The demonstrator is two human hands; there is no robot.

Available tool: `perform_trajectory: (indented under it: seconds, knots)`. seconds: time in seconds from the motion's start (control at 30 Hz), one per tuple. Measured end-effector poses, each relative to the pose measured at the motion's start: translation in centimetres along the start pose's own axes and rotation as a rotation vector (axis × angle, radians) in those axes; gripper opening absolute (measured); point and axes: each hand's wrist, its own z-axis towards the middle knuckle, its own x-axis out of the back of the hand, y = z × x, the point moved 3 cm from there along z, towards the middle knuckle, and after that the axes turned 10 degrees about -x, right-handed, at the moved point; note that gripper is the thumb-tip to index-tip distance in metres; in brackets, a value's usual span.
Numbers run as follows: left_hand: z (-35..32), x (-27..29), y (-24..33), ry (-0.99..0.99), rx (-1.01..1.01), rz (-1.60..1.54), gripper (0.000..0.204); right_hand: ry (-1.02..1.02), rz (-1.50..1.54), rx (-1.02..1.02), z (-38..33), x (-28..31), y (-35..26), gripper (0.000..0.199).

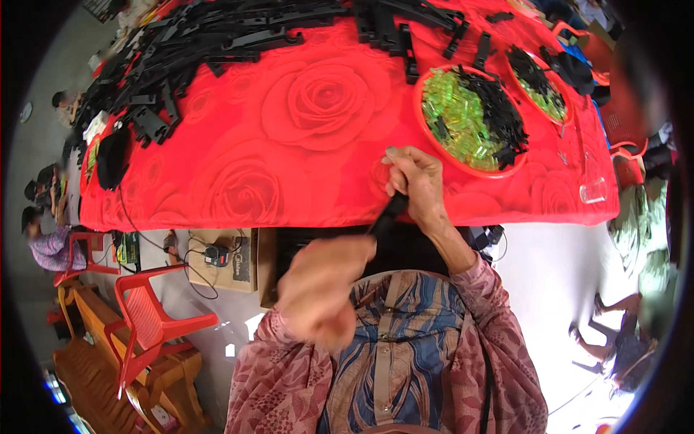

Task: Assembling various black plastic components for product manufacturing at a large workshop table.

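My right hand (pixel 419 184) is above the near edge of the red rose-patterned tablecloth (pixel 325 166). Its fingers are curled closed around a black plastic piece (pixel 391 212), which slants down toward my left hand (pixel 325 286). Motion smears my left hand, so its grip is unclear; its fingertips come near the lower end of that piece. To the right of my right hand, a round orange-red basket (pixel 457 163) holds many clear yellow-green pieces (pixel 452 108) on one side and small black pieces (pixel 499 108) on the other.
Long black plastic parts (pixel 238 40) are heaped along the far and left sides. A second basket (pixel 567 119) of green and black pieces lies farther right, near a clear container (pixel 593 190). Red chairs (pixel 148 318), a cardboard box (pixel 224 267) and a wooden bench (pixel 137 340) stand lower left.
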Motion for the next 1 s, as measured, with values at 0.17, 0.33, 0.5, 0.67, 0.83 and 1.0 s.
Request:
perform_trajectory:
  seconds: [0.17, 0.33, 0.5, 0.67, 0.83, 1.0]
  knots:
    - [9.4, -0.2, 4.7, 0.264, 0.101, -0.551, 0.032, -0.031, 0.096, -0.017, 1.0, -0.3, 0.6, 0.023]
    - [11.6, -3.4, 4.1, 0.479, -0.174, -0.742, 0.028, -0.109, 0.054, -0.041, 1.3, -0.2, 0.8, 0.022]
    - [10.8, -4.5, 4.0, 0.679, 0.037, -0.880, 0.029, -0.125, 0.038, -0.032, 1.0, 0.0, 1.0, 0.021]
    - [8.6, -4.3, 4.1, 0.653, 0.045, -0.865, 0.027, -0.098, 0.025, 0.010, 0.9, 0.5, 1.2, 0.020]
    - [9.4, -3.6, 4.4, 0.636, -0.468, -0.503, 0.034, -0.122, 0.008, 0.038, 1.0, 0.4, 1.1, 0.017]
    - [8.0, -3.5, 5.0, 0.589, -0.233, -0.638, 0.032, -0.112, 0.025, 0.046, 1.4, 1.3, 0.7, 0.020]
